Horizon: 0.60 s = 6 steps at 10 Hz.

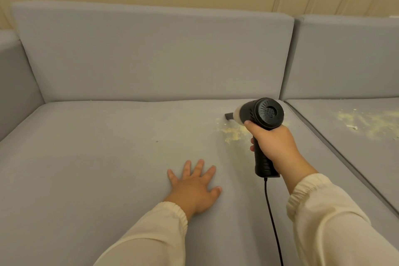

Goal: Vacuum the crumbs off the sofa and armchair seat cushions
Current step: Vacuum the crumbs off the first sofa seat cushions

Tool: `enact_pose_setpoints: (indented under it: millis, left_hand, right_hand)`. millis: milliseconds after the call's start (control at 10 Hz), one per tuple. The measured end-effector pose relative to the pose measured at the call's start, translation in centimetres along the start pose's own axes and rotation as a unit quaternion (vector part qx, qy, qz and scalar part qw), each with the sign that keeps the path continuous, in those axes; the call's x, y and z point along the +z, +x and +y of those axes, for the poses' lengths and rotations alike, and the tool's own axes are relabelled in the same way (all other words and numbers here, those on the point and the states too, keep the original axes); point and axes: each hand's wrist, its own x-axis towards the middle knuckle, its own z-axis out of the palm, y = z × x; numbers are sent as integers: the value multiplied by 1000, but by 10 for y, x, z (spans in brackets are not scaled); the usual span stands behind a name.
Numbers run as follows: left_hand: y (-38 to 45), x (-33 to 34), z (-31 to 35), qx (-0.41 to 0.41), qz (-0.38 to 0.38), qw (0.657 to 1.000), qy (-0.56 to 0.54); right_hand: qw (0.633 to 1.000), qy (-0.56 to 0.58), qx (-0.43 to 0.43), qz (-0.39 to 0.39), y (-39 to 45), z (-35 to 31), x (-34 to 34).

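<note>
My right hand (275, 143) grips the handle of a small black handheld vacuum (264, 114). Its nozzle (228, 116) points left and rests low over the grey sofa seat cushion (97, 157). A patch of yellowish crumbs (234, 133) lies just below the nozzle, beside my right hand. My left hand (194, 188) rests flat on the same cushion with fingers spread. On the neighbouring seat cushion (323, 123) to the right lies a wider scatter of crumbs (367, 121).
The vacuum's black cord (273, 222) hangs from the handle down across the cushion. Grey back cushions (151, 54) stand behind the seats, with an armrest (15, 75) at the left. A seam (319, 138) separates the two seat cushions.
</note>
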Motion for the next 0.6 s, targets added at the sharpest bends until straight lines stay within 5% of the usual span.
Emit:
enact_pose_setpoints:
  millis: [500,600]
  left_hand:
    - [-2,-3,0,2,-5,1000,2]
    - [-1,-1,-1,1,0,1000,1]
  right_hand:
    - [993,-19,17,-113,-16,-9,3]
    - [998,-5,2,-58,-15,-11,-6]
